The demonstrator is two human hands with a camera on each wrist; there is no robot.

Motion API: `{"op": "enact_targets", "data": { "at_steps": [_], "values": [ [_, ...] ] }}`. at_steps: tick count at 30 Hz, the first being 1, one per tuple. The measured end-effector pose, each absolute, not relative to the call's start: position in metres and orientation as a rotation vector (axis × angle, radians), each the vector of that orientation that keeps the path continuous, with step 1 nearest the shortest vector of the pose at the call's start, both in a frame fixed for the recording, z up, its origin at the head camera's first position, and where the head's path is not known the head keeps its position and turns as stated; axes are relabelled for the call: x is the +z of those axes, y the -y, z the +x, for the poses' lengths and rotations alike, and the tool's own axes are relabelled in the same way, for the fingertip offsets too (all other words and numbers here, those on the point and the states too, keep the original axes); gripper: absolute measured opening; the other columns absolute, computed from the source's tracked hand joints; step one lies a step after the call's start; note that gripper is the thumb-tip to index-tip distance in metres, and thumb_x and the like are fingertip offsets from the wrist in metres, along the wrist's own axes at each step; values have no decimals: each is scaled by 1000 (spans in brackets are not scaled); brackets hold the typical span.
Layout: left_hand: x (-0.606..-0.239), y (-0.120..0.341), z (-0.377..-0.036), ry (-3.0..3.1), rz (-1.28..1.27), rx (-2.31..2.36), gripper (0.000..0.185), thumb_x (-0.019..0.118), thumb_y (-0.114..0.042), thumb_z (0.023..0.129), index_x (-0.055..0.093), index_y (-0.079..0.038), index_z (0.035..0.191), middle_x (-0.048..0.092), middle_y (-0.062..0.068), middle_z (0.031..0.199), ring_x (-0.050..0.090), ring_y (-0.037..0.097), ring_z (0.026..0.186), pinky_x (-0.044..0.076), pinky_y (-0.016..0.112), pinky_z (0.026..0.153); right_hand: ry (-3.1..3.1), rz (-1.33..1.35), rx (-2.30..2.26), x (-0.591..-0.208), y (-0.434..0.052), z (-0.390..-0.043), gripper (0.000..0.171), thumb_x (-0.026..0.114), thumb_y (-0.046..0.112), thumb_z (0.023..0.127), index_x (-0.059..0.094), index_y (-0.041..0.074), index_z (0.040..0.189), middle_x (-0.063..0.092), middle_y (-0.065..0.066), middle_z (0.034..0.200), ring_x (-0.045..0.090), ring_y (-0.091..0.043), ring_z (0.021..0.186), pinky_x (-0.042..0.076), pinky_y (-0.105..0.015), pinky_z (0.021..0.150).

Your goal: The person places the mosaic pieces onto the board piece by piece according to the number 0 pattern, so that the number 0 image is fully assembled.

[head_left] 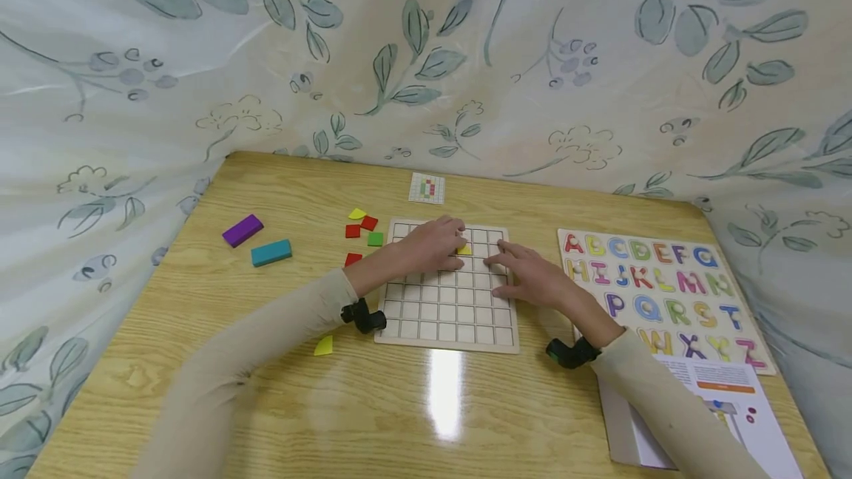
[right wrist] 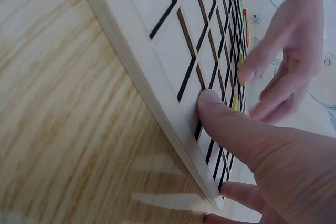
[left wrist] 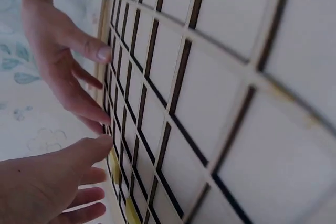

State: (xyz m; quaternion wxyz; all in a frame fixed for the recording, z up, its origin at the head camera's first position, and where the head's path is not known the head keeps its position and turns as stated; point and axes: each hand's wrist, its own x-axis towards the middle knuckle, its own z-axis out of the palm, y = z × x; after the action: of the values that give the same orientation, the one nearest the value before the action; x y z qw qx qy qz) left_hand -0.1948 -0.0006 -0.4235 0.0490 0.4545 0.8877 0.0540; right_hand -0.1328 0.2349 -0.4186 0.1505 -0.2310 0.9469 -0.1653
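Presumably to steady it, the right hand [head_left: 535, 277] rests straight-fingered at the right edge of the board [head_left: 448, 313]; the left hand [head_left: 428, 246], fingers loose, gripping nothing, is over the board beside a yellow piece [head_left: 465, 250] on it; beyond lies the card [head_left: 427, 188], perhaps for viewing

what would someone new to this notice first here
Probably the two hands, left hand and right hand, over the pale grid board mid-table, with a yellow piece near the left hand's fingers. Next, the bright alphabet board at the right of the table. Behind it all hangs a large leaf-patterned cloth.
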Motion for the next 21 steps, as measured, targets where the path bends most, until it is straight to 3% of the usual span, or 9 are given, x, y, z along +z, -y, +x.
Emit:
{"op": "enact_targets", "data": {
  "at_steps": [4,11,21],
  "values": [
    [-421,22,-177,-2713,1455,192,51,60,-39,95,53,-11,138,50,10,142,47,25,132,42,36,109,-2721,-673,-469,-421,-234,-132,53,71,31,87,56,15,135,31,-26,154,31,-49,140,34,-64,107],
    [-414,86,-135,-2749,1512,397,47,66,-30,92,57,-9,133,60,8,131,54,23,125,46,37,106,-2728,-689,-470,-420,-234,-130,52,71,29,88,55,13,135,31,-26,154,31,-50,140,33,-64,108],
    [-429,169,-101,-2660,812,1013,52,67,-30,91,53,-10,137,57,9,137,51,29,129,47,50,102,-2721,-700,-484,-418,-237,-132,53,70,28,89,54,11,136,28,-27,155,28,-51,140,32,-65,108]
  ]
}}
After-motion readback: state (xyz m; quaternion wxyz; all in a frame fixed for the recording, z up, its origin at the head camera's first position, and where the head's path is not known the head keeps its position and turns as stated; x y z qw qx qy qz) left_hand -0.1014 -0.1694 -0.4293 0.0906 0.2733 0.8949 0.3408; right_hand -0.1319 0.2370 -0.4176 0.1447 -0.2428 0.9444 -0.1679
